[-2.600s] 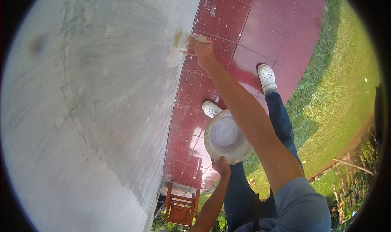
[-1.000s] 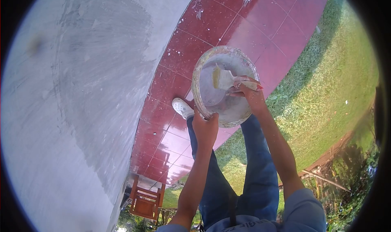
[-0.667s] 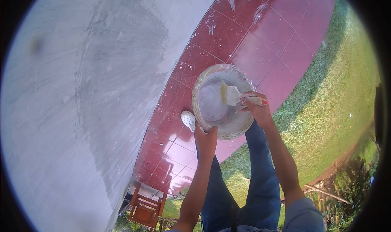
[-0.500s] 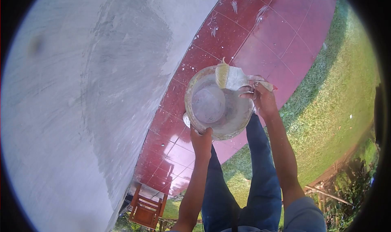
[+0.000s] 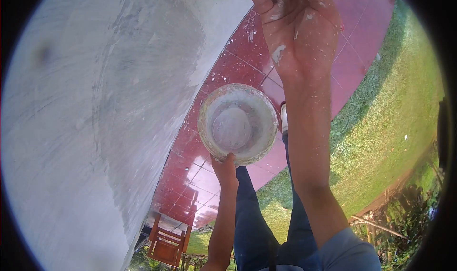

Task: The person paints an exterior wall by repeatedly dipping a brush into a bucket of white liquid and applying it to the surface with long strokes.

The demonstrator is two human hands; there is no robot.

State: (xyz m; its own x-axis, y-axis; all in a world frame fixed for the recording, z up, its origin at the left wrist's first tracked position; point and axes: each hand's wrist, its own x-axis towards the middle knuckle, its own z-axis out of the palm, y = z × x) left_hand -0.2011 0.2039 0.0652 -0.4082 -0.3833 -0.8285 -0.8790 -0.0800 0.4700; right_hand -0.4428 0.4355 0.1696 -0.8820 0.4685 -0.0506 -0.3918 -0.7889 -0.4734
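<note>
Grey wall (image 5: 95, 128) fills your left, beside red floor tiles (image 5: 238, 52). Centrally, your left hand (image 5: 225, 170) grips the near rim of the paint-smeared bucket (image 5: 231, 128). Your raised, paint-flecked right hand (image 5: 301, 30) is farther right, cropped at the far edge; its grip is unclear.

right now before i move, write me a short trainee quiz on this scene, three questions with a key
1. What does the left hand grip?
a) ladder
b) bowl
c) hose

2. True or false: the right hand has pale smears on it.

3. Fill in the colour: the tiles next to the wall are ___.

Key: 1 b; 2 true; 3 red
</note>
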